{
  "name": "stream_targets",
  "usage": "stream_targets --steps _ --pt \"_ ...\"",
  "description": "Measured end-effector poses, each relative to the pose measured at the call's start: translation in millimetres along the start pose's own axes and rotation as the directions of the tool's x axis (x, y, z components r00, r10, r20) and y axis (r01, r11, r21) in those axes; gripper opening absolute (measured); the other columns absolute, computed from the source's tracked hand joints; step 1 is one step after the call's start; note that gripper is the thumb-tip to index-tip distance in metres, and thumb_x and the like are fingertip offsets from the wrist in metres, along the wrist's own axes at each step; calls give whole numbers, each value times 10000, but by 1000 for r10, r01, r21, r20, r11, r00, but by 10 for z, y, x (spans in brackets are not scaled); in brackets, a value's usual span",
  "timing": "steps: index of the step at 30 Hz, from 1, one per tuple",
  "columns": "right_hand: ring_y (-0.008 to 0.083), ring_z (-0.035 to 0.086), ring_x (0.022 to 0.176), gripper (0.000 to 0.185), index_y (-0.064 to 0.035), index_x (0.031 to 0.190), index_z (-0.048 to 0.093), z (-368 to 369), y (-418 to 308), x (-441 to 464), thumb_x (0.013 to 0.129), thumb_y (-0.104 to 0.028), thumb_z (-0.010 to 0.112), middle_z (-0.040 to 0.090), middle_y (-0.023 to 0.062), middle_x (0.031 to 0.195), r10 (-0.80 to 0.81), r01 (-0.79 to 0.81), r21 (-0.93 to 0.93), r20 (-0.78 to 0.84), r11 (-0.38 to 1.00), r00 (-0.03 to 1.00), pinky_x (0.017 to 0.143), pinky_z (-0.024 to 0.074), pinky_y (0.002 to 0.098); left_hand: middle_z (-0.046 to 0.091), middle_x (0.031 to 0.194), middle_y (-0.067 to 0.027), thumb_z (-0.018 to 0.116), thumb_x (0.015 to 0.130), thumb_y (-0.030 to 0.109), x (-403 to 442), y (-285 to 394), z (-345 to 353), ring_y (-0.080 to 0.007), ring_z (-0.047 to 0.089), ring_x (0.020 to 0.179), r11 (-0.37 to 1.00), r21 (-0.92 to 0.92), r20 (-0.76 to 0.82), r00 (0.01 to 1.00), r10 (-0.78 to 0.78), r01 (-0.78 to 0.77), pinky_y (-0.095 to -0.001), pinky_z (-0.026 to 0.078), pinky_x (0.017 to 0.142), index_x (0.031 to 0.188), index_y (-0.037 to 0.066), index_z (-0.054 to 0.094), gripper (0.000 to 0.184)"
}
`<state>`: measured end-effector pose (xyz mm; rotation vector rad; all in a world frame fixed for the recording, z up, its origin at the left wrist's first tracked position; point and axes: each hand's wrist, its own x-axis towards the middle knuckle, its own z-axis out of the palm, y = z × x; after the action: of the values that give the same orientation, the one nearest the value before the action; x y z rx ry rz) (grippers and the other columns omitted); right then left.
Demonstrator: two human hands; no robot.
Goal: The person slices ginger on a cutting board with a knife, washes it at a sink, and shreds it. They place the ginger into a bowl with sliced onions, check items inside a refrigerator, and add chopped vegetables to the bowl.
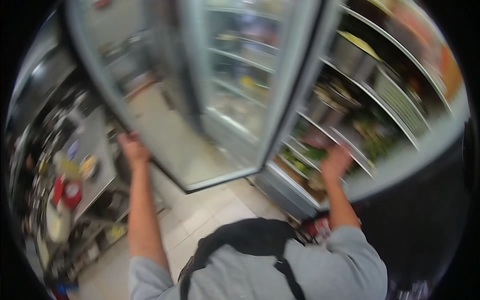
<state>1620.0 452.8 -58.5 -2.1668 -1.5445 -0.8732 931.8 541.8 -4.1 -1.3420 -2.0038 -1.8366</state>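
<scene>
My left hand [134, 149] grips the edge of a glass fridge door [220, 181], which stands swung out on the left. My right hand [336, 162] reaches into the fridge at its lower shelves, fingers stretched out and somewhat blurred; nothing shows in it. Close to its fingertips is a wire shelf [352, 150] with leafy greens [375, 137] on it. Metal pots [322, 107] and a pale ribbed basket [397, 92] sit on the shelves above. Lower down, to the left of the right hand, more green produce [296, 161] lies in the fridge.
A steel worktable [97, 165] stands on the left, bearing a red container [71, 194], a bowl of food [88, 166] and several bottles. Light tiles [200, 215] cover the floor. Other stocked shelves [242, 65] show through the door glass.
</scene>
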Motion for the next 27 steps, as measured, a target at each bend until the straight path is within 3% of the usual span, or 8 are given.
stream_targets --steps 1,2,4,8,20,23,25,27 --pt "442 271 1440 762 55 1446 383 -149 -329 168 737 -94 619 320 272 1543 23 -32 75 119 997 993 1191 168 569 554 1294 -271 445 939 692 110 -115 -132 -394 534 1194 1000 20 -28 1000 14 -14 -425 394 1043 1391 -94 359 910" --pt "441 244 1456 840 51 1493 307 -267 -7 92 749 -142 647 294 282 1551 29 -55 163 154 985 988 1201 149 559 546 1307 -274 445 936 697 32 -125 16 -386 529 1202 999 8 -23 999 33 -33 -420 387 1051 1396 -111 350 935" --pt "432 172 1488 920 40 1530 232 -282 -323 178 754 -187 669 222 275 1585 27 -60 165 196 985 980 1213 109 545 553 1293 -255 438 943 695 158 -105 -289 -352 540 1188 997 -29 -41 997 65 -66 -410 388 1043 1379 -104 372 913" --pt "415 73 1514 951 24 1558 161 -304 -176 48 780 -205 658 116 254 1621 24 -54 155 194 986 981 1222 55 529 557 1295 -226 421 953 697 -1 141 -361 -357 546 1189 995 -95 29 999 44 -41 -410 386 1044 1375 -71 397 877" --pt "422 63 1512 998 32 1564 101 -260 -292 148 788 -199 686 109 256 1620 24 -54 151 194 987 981 1221 50 534 499 1404 -226 428 965 676 116 -33 -281 -352 479 1302 995 -88 -20 999 35 -37 -406 333 1102 1435 -53 363 870" --pt "438 65 1507 1011 34 1564 95 -203 -283 146 784 -209 691 109 265 1617 -3 -22 147 163 989 987 1218 53 542 481 1428 -234 433 966 672 115 118 -308 -359 465 1319 988 -152 49 998 43 -35 -407 328 1108 1440 -65 351 880" --pt "418 72 1514 973 38 1552 161 -280 -278 152 753 -194 667 116 264 1618 -14 -22 223 157 974 988 1221 53 538 452 1452 -262 443 963 672 172 28 -294 -369 443 1340 994 -89 38 998 59 -56 -408 319 1116 1444 -103 323 920" --pt "418 72 1514 971 36 1551 165 -304 -260 122 754 -190 671 108 265 1621 -26 -8 179 186 984 982 1222 55 530 527 1346 -256 430 964 682 153 -4 -260 -381 505 1249 992 -85 -20 995 95 -96 -405 365 1061 1396 -77 395 874"
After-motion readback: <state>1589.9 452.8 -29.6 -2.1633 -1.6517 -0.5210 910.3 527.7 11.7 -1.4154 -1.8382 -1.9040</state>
